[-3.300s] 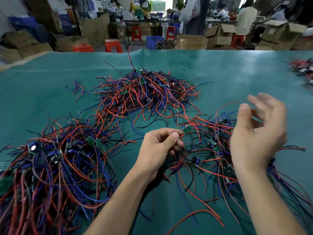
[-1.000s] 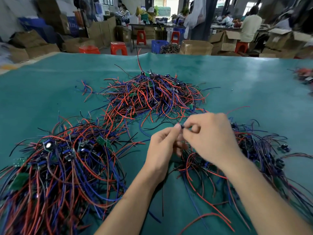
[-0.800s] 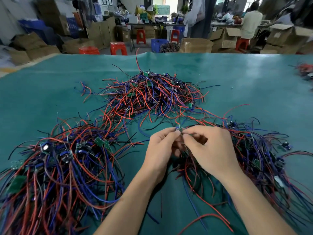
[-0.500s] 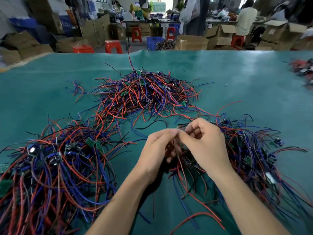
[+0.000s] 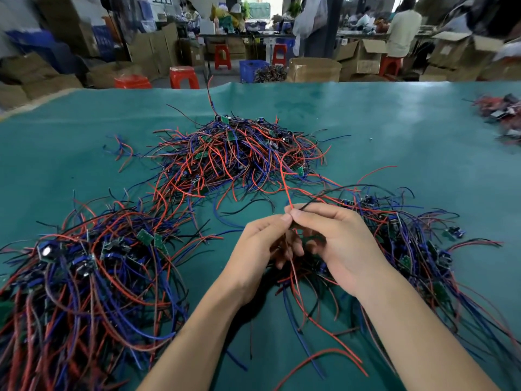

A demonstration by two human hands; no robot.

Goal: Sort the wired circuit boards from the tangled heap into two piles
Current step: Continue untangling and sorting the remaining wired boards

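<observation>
Two hands pinch red wire; three heaps.

Premises: a factory assembly and sorting floor. A wide bench under a teal cover carries bulk heaps of wired circuit boards. Behind it, open cardboard cartons are stacked on the floor among red plastic stools and a blue crate holding more wiring. Further benches stand at the rear, where a worker in a pale shirt stands alongside.
</observation>
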